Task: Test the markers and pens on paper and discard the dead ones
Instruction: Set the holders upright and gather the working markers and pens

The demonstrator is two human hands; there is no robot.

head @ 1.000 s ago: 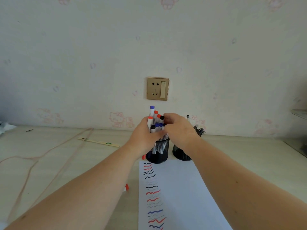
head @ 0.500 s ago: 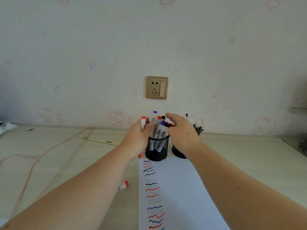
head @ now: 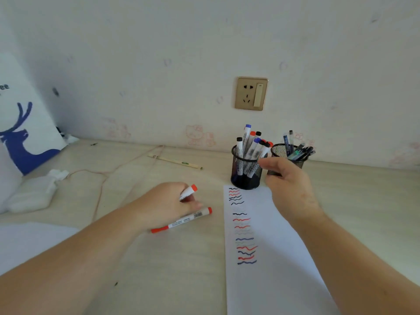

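My left hand (head: 167,204) grips a white marker with a red cap (head: 188,192), low over the table left of the paper. A second red-capped marker (head: 181,221) lies flat on the table just under that hand. My right hand (head: 287,185) hovers with relaxed fingers beside a black mesh cup (head: 246,171) full of whiteboard markers, holding nothing. A second mesh cup (head: 286,156) with dark pens stands behind my right hand. The white paper strip (head: 268,246) carries a column of black, red and blue squiggles.
A wall socket (head: 251,93) sits above the cups. A thin pink cord (head: 102,178) and a wooden stick (head: 175,162) lie on the table at left. A crumpled white tissue (head: 34,194) and a white bag with a blue deer (head: 20,133) fill the far left.
My left hand has drawn back from the marker cup down and left to the table, carrying a red-capped marker. My right hand has let go of the cups and dropped lower. The view has swung left.
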